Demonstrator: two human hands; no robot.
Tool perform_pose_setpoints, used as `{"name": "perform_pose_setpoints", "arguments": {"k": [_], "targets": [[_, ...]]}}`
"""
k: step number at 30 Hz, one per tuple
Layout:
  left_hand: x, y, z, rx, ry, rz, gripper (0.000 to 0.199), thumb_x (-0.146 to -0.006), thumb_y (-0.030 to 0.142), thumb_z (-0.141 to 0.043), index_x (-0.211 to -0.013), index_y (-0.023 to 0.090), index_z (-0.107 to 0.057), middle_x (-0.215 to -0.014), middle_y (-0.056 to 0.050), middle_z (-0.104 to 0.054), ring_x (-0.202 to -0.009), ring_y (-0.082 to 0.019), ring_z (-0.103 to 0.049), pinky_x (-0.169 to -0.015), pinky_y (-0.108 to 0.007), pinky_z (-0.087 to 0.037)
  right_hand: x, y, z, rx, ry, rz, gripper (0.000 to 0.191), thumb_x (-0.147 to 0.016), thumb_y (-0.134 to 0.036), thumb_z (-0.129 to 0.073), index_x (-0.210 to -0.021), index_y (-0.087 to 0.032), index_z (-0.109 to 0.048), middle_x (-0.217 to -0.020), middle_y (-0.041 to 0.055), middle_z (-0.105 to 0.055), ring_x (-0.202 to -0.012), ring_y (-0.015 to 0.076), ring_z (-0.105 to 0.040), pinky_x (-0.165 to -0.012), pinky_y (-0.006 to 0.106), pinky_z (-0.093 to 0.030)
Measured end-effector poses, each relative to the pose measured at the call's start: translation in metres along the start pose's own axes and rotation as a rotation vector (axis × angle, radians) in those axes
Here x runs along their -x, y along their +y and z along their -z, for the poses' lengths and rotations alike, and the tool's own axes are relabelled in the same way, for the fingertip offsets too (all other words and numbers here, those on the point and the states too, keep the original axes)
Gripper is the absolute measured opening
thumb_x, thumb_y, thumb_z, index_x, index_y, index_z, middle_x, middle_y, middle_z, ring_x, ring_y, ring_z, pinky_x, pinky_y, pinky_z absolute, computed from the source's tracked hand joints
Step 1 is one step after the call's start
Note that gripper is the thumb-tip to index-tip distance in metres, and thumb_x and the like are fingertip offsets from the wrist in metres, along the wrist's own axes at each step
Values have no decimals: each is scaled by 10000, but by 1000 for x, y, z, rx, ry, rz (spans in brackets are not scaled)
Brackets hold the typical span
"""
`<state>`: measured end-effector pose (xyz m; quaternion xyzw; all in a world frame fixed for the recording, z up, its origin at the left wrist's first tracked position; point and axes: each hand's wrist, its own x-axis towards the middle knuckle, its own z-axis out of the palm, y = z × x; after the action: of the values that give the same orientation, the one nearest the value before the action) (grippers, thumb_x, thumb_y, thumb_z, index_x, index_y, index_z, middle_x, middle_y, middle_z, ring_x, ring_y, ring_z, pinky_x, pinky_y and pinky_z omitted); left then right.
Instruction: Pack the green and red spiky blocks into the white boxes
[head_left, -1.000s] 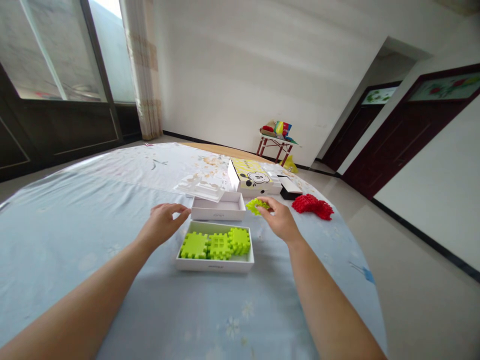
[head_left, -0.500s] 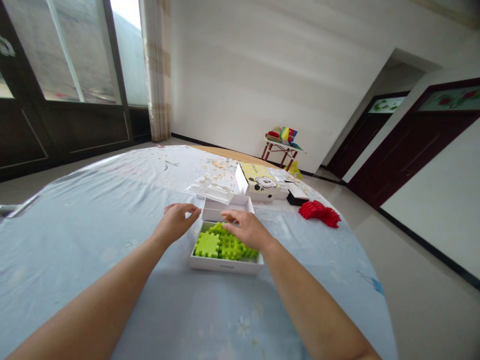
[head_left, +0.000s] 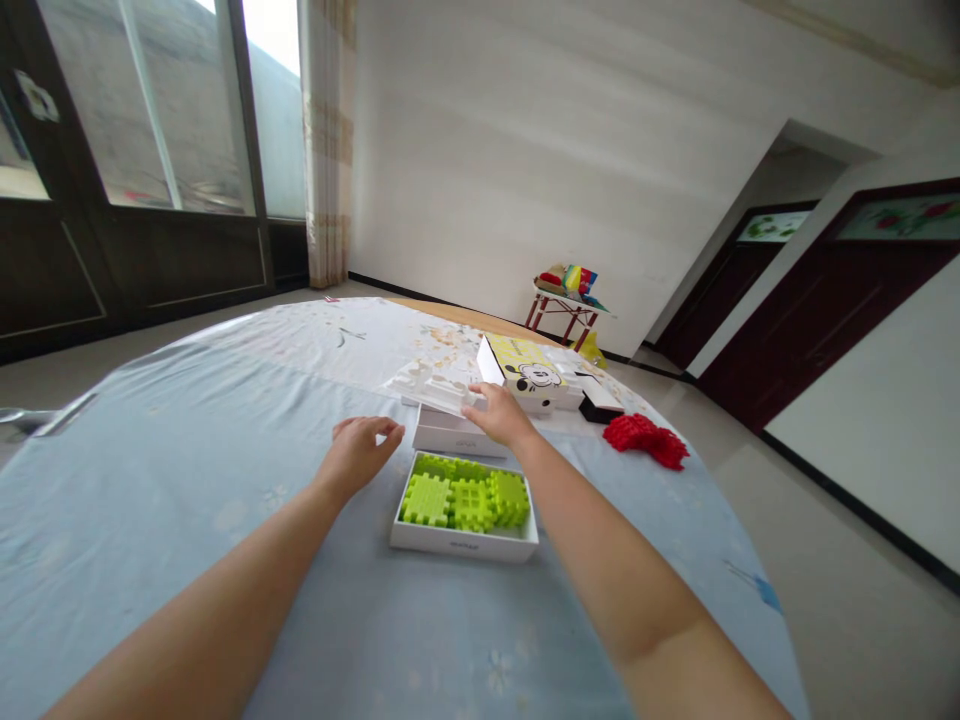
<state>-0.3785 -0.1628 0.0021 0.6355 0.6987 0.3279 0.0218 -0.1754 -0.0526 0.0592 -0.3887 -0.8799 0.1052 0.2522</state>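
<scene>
Right hand (head_left: 501, 412) hung at plastic tray's (head_left: 444, 393) right edge, pinch unclear; left hand (head_left: 360, 455) loosely curled, apparently empty, beside far white box (head_left: 450, 432); tray likely wanted light touch

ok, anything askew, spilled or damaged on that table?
One mild oddity: the white plastic tray behind the green pieces sits askew, its near corner overlapping the rear white box rather than squared up with it. The green pieces in view are inside the front white box; no visible spill or damage.
</scene>
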Motion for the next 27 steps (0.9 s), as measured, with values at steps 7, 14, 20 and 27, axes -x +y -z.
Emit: {"name": "perform_pose_setpoints", "arguments": {"k": [7, 14, 20, 27], "targets": [[0, 0, -2, -1, -6, -15, 402, -815, 462, -357, -773, 201, -659, -803, -39, -696, -748, -200, -600, -838, -332, -353, -28, -6, -16, 120, -104, -97, 480, -717, -355, -589, -1166, -198, -528, -1162, 79, -576, -1096, 234, -487, -930, 354, -369], [0, -3, -3, -11, -7, -21, 396, -822, 461, -358, -774, 201, -653, -831, -41, -696, -790, -206, -601, -833, -326, -348, -29, -1, -9, 30, -111, -107, 511, -668, -210, -610, -1171, -193, -526, -1093, 70, -576, -974, 186, -537, -873, 309, -412], [2, -1, -2, -17, 5, -3, 397, -816, 443, -356, -795, 192, -663, -862, -60, -696, -866, -227, -601, -862, -340, -337, 14, 4, 28, -242, -68, 75, 512, -697, -242, -610, -1191, -153, -505, -1058, 77, -538, -924, 151, -542, -848, 288, -433], [5, -2, -4, -21, -77, -47, 229, -660, 269, -474, -749, 205, -675, -830, -50, -696, -901, -250, -595, -897, -355, -309, 93, -13, 55, -335, -167, 206, 433, -729, -197, -593, -1157, -231, -535, -1080, 49, -517, -1030, 163, -499, -937, 329, -386]]}}
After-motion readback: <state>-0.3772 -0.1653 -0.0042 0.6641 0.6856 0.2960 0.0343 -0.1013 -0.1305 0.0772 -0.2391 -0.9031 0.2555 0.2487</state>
